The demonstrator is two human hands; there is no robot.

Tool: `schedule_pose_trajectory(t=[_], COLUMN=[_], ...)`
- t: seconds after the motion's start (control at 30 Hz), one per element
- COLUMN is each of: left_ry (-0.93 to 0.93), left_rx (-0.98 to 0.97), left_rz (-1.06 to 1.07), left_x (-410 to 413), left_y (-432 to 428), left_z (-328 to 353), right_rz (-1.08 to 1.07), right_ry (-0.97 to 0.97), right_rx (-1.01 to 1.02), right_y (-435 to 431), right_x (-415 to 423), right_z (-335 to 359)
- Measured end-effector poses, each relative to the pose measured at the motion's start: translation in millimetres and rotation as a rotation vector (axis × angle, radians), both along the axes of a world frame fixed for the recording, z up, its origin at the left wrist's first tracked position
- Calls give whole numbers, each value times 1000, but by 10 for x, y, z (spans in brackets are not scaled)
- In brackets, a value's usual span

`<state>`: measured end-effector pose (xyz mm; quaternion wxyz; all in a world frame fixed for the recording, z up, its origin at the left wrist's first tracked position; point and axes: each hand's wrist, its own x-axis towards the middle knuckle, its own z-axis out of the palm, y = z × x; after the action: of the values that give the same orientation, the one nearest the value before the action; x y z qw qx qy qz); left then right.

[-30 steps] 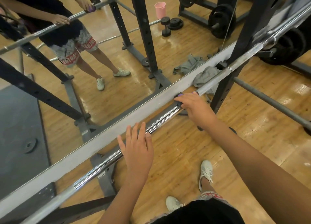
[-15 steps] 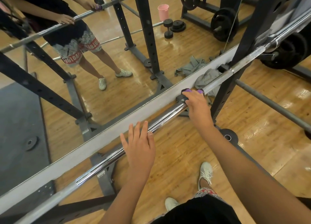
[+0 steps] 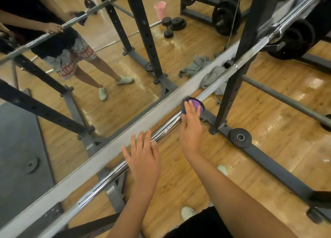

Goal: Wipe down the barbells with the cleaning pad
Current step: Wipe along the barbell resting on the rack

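The barbell (image 3: 166,128) runs diagonally from the lower left to the upper right, just in front of the white mirror ledge (image 3: 89,168) and parallel to it. Only a narrow gap separates bar and ledge. On the near side the wooden floor (image 3: 268,112) gives open room. To the right, the black rack upright (image 3: 232,87) crosses the bar and limits travel along it. A grey cloth (image 3: 213,75) lies beside the ledge behind that point. A small weight plate (image 3: 240,137) sits on the rack base near the upright's foot.

The purple cleaning pad (image 3: 197,103) lies on the barbell where the chrome section ends, short of the upright.

Right hand (image 3: 191,125): arm extended forward, palm down, fingers straight and pressed together, laid over the pad and pressing it onto the bar. The thumb cannot be made out.

Left hand (image 3: 143,159): palm down on the chrome section, nearer the person, well apart from the pad. Fingers straight and slightly spread, tips reaching across the bar toward the ledge.
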<state>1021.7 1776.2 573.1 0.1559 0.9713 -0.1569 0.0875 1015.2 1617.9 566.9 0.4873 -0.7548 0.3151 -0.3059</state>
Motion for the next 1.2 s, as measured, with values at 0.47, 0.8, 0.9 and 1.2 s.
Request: schedule_pose_trajectory(t=[0.47, 0.8, 0.9, 1.2], left_ry=[-10, -23, -15, -15], left_rx=[13, 19, 20, 31], left_rz=[-13, -12, -11, -4], left_x=[10, 17, 15, 6], left_y=[9, -3, -9, -11], left_z=[-4, 0, -1, 6], right_rz=[182, 43, 92, 15], right_ry=[65, -30, -33, 47], right_rx=[-57, 83, 100, 63], right_y=[310, 410, 487, 317], right_x=[-61, 53, 16, 78], right_z=[-61, 34, 28, 142])
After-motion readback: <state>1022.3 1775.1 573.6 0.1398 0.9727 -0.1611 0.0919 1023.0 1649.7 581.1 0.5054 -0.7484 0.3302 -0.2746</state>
